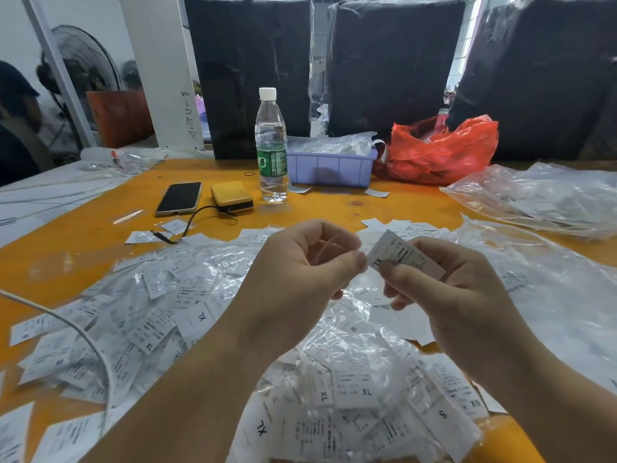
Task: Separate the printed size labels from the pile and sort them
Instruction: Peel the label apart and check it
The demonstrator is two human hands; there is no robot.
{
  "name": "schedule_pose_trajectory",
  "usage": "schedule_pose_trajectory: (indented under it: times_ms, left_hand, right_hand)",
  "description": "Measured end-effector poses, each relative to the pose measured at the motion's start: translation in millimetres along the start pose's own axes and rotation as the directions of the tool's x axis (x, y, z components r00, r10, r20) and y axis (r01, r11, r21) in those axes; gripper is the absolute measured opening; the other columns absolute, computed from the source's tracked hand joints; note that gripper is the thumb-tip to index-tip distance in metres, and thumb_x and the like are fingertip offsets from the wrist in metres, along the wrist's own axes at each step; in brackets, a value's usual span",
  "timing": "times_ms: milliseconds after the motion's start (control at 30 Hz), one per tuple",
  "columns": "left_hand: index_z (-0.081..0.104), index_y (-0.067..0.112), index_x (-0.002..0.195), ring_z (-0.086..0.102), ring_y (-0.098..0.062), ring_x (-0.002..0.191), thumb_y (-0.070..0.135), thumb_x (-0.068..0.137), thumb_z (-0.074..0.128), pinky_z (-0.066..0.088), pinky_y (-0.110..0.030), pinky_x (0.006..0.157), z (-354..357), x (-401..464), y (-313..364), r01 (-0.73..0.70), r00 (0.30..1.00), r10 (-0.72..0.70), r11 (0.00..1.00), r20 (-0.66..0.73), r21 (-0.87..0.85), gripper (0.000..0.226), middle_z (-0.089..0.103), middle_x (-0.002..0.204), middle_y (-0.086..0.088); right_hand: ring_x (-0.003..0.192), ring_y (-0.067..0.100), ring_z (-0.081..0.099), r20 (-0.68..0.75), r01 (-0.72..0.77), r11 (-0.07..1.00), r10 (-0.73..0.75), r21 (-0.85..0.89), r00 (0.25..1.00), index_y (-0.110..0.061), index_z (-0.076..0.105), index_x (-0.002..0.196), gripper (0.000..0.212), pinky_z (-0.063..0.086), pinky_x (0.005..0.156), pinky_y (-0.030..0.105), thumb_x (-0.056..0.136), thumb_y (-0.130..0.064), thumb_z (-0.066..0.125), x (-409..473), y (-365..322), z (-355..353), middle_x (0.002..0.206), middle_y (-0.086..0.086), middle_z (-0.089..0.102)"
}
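Above the pile (187,315), the right hand (447,295) is pinching an XL label (400,253); the left hand (300,265) is gripping its edge; a slip could be dropping it back among unsorted ones.

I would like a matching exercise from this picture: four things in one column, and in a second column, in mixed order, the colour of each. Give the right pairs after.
Things
1. water bottle cap
2. plastic tray
3. plastic bag behind the tray
4. small case beside the phone

Colours
A. red
B. yellow
C. white
D. lilac

Pairs: 1-C, 2-D, 3-A, 4-B
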State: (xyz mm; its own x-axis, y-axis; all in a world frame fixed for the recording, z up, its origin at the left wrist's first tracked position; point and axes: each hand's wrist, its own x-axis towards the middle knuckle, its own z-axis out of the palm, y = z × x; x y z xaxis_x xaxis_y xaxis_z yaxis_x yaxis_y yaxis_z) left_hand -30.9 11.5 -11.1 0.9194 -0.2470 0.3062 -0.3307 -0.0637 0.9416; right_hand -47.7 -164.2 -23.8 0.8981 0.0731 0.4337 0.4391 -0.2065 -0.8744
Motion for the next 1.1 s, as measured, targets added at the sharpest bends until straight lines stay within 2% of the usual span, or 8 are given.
schedule_pose_trajectory:
  times_ms: [100,200,333,500,700,833,1000,1100]
  left_hand:
    - [0.069,0.018,0.088,0.062,-0.006,0.067,0.015,0.084,0.074,0.055,-0.024,0.064,2.0,-1.4,0.0,-0.002,1.000,0.002,1.000,0.012,0.017,0.008,0.072,0.078,0.007]
    - [0.069,0.020,0.089,0.063,-0.005,0.069,0.017,0.082,0.076,0.057,-0.025,0.064,3.4,-1.8,0.2,-0.008,1.000,0.008,0.999,0.003,0.035,0.010,0.073,0.079,0.009]
    - [0.069,0.020,0.090,0.066,-0.006,0.072,0.015,0.081,0.077,0.056,-0.026,0.064,1.6,-0.8,0.0,-0.001,1.000,0.001,1.000,-0.006,0.026,0.014,0.074,0.082,0.003]
    - [0.070,0.022,0.087,0.068,-0.002,0.074,0.023,0.074,0.077,0.053,-0.019,0.061,1.3,-0.7,0.4,0.004,1.000,-0.004,1.000,-0.006,-0.002,0.015,0.074,0.084,0.011]
    - [0.071,0.022,0.080,0.063,-0.007,0.065,0.018,0.086,0.070,0.057,-0.025,0.064,-0.6,-1.4,2.2,0.020,1.000,-0.019,0.999,0.010,-0.031,0.007,0.073,0.078,0.006]
    - [0.069,0.016,0.085,0.063,-0.008,0.066,0.019,0.092,0.063,0.057,-0.027,0.065,-1.0,-0.5,1.2,0.034,0.999,-0.034,0.999,-0.013,-0.024,0.009,0.072,0.076,0.002]
    - [0.069,0.016,0.083,0.062,-0.008,0.065,0.024,0.092,0.062,0.056,-0.026,0.064,0.6,0.4,0.5,0.031,1.000,-0.031,1.000,0.004,-0.001,0.013,0.072,0.075,0.002]
    - [0.069,0.016,0.083,0.062,-0.009,0.064,0.023,0.092,0.062,0.056,-0.028,0.064,0.8,0.3,0.6,0.048,0.999,-0.048,0.999,0.010,-0.017,0.013,0.072,0.075,0.000]
  right_hand:
    - [0.064,0.017,0.061,-0.043,0.017,0.999,-0.019,-0.036,0.999,-0.019,0.071,0.081,0.013,0.052,0.058,0.026,0.077,-0.029,0.063,-0.8,-1.0,0.2,0.066,0.004,0.064]
    - [0.067,0.027,0.061,-0.038,0.020,0.998,-0.023,-0.064,0.999,-0.016,0.070,0.079,0.016,0.052,0.060,0.037,0.077,-0.031,0.063,-0.9,-0.6,-0.2,0.067,0.008,0.063]
    - [0.063,0.017,0.060,0.026,0.014,0.999,-0.013,-0.037,1.000,-0.014,0.070,0.079,0.015,0.053,0.059,0.029,0.076,-0.028,0.063,0.0,0.8,-1.8,0.064,0.005,0.062]
    - [0.060,0.011,0.059,0.118,-0.018,0.998,0.011,0.053,0.993,-0.011,0.071,0.079,0.013,0.052,0.058,0.025,0.076,-0.021,0.064,0.9,-0.6,-2.7,0.062,0.000,0.060]
    - [0.059,0.026,0.055,0.021,0.020,0.997,-0.019,-0.068,1.000,-0.007,0.068,0.077,0.020,0.051,0.055,0.036,0.075,-0.025,0.061,0.4,-1.3,-1.5,0.063,0.012,0.057]
    - [0.060,0.015,0.057,-0.011,0.013,0.998,-0.013,-0.057,1.000,-0.012,0.068,0.079,0.016,0.053,0.057,0.028,0.076,-0.026,0.061,0.4,-2.3,-1.5,0.064,0.009,0.059]
    - [0.060,0.027,0.056,-0.074,0.040,0.996,-0.046,-0.084,0.996,-0.012,0.066,0.077,0.018,0.052,0.055,0.028,0.078,-0.029,0.061,-2.7,-3.7,1.3,0.065,0.012,0.058]
    - [0.064,0.034,0.057,-0.141,0.013,0.993,-0.030,-0.117,0.990,-0.008,0.065,0.077,0.023,0.053,0.055,0.039,0.076,-0.031,0.060,-3.4,-4.1,0.9,0.066,0.016,0.057]
